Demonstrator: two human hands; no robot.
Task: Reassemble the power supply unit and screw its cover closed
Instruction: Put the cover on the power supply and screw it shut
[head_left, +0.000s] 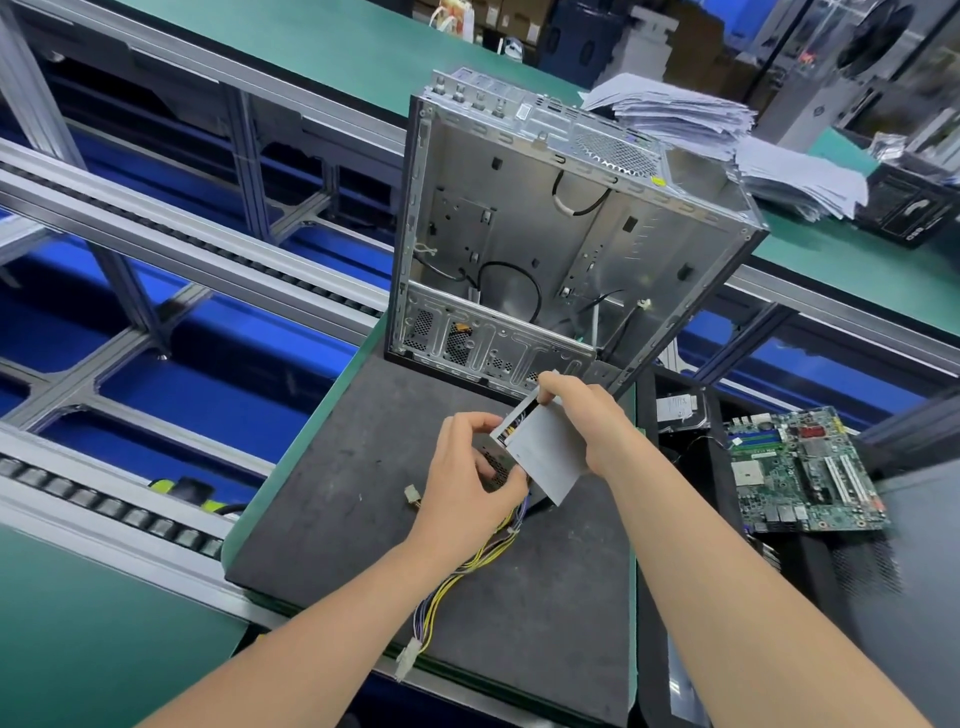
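Over a dark grey tabletop mat (358, 545), the left hand (462, 478) grips the perforated end of the small silver metal power supply unit (506, 434); right hand (592, 421) fingers (546, 395) pinch its flat grey cover (550, 460). Best to seat it squarely, yellow wire bundle (467, 566) clear, before screwing.

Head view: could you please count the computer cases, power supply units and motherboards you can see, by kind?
Computer case: 1
Power supply unit: 1
Motherboard: 1
Total: 3
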